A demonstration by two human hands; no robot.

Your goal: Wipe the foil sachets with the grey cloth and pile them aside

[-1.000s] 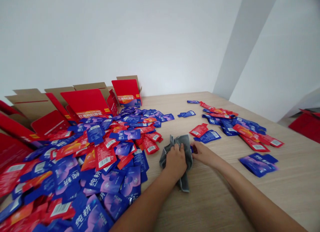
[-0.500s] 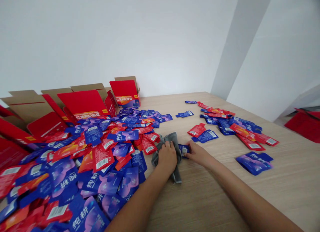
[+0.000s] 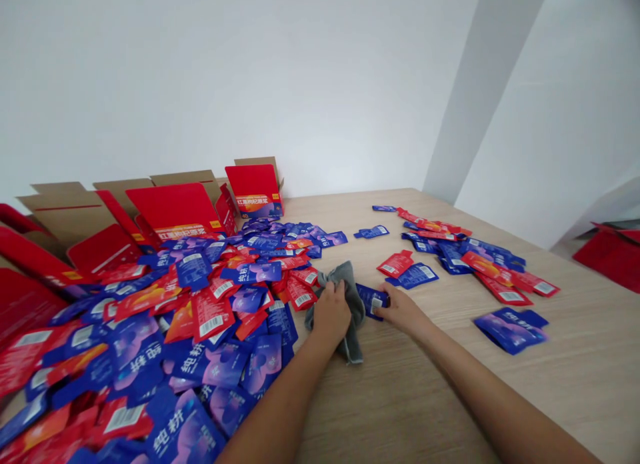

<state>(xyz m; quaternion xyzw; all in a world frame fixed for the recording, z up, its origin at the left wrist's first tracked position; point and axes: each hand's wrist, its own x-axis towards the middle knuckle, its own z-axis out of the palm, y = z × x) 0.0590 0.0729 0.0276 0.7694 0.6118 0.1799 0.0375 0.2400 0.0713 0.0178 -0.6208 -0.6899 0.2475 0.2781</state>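
Observation:
My left hand is closed on a crumpled grey cloth near the middle of the table. Right beside it, my right hand pinches a blue pouch by its right end. The pouch's left end meets the cloth; whether the cloth covers part of it I cannot tell. Just beyond my right hand lie a red pouch and another blue pouch, partly overlapping. Left of the cloth spreads a large heap of red and blue pouches, its nearest ones close to my left forearm.
Open red cartons stand in a row at the back left, with a smaller carton beside them. A second pile of pouches lies at the right, and a single purple-blue pouch nearer. A red box is at the far right.
The blue pouch has slid slightly to the right with my right hand, and more of it shows beside the cloth. My left hand stays on the cloth. The view has shifted a little.

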